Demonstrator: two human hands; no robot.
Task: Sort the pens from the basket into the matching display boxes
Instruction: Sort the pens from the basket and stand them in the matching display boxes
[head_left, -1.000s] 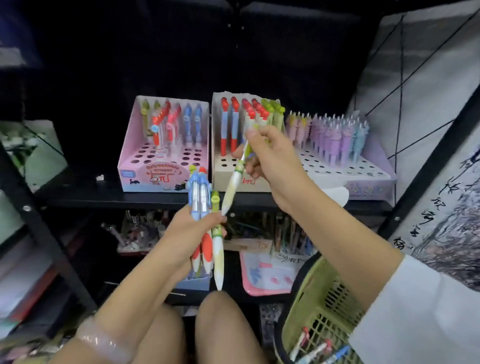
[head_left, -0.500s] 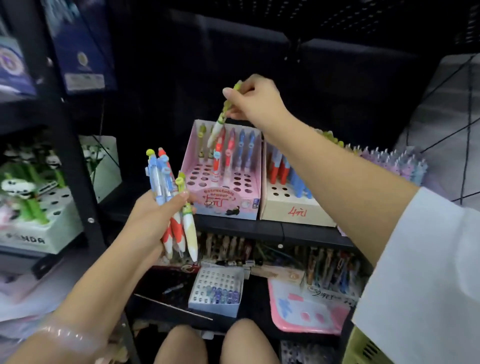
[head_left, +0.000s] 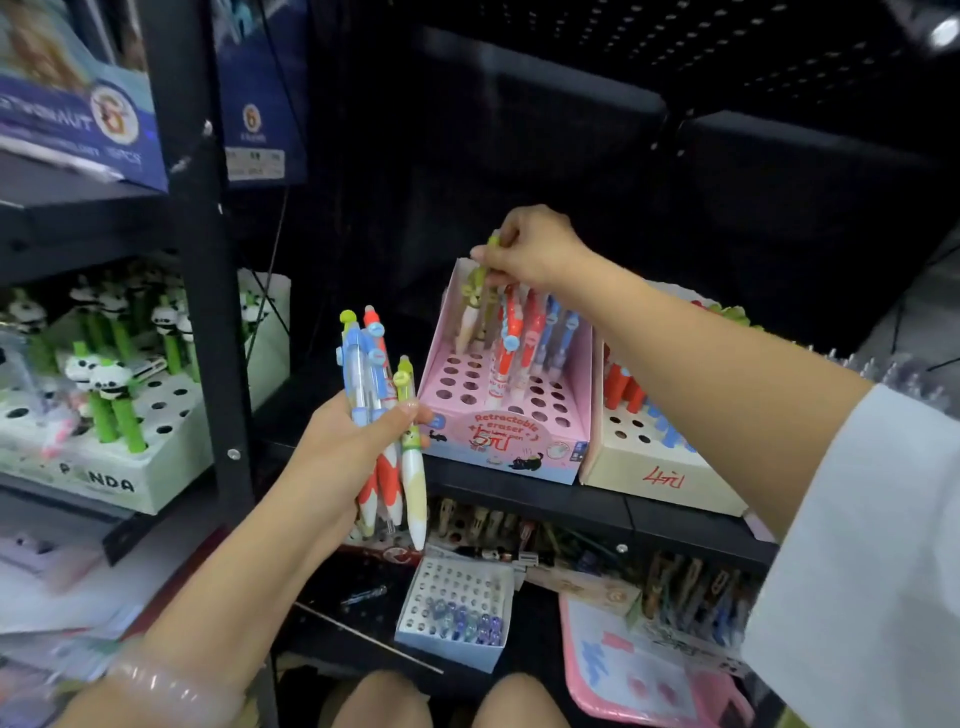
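Pink box (head_left: 506, 452): front holes free, back rows w/ pens (head_left: 524, 332) block entry.

Bare forearms and bare knees (head_left: 379, 699) — a loose white sleeve (head_left: 862, 561) on the right, clear beaded bracelet (head_left: 166, 688) on the left wrist.

In front of you stands a black metal shelf (head_left: 545, 499). On its middle board sit the pink display box (head_left: 511, 415) marked "Retractable eraser" and, touching it on the right, a beige display box (head_left: 660, 467). On the left bay you see a white panda pen box (head_left: 130, 467). The lower board carries a small white box with holes (head_left: 457, 603) and a pink tray (head_left: 639, 680).
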